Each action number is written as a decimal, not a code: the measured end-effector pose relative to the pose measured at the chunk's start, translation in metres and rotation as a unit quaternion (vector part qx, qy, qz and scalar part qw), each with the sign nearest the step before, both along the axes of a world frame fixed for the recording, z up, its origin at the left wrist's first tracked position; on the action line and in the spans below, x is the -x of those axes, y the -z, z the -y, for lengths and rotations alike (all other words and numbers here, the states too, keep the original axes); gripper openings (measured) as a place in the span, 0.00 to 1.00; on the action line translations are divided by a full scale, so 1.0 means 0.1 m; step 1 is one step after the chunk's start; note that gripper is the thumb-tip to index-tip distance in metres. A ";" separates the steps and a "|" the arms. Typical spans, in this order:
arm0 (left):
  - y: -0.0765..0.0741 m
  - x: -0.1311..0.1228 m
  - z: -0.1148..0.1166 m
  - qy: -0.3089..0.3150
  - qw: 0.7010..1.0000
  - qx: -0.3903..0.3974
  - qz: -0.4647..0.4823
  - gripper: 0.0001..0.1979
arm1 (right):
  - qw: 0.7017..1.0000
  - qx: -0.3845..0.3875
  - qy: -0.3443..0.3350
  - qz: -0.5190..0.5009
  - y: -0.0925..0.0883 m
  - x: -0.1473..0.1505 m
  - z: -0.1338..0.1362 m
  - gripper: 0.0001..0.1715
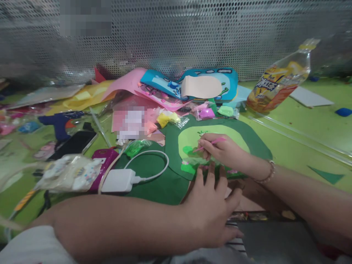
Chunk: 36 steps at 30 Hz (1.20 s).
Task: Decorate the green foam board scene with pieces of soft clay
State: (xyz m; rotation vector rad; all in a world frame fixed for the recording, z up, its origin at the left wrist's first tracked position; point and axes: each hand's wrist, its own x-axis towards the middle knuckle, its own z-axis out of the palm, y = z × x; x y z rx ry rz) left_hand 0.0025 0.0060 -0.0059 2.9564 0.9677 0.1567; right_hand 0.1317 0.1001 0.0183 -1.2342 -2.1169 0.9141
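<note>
Right hand [220, 148]: grip pinched around the pink tool [219, 140], which is being held over the green card's [258, 143] pale middle.
Left hand [207, 205]: fingers splayed at the card's near edge, nothing seen gripped.
Green card: laid on the tabletop [299, 141]; judged light, bendable, best taken by its rim.
Pink tool: presumably light, stiff; best pinched near the tip.
</note>
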 end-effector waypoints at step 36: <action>0.00 0.00 0.01 0.000 1.000 0.011 -0.003 0.40 | 0.999 -0.022 -0.038 0.017 0.02 -0.02 -0.01 0.15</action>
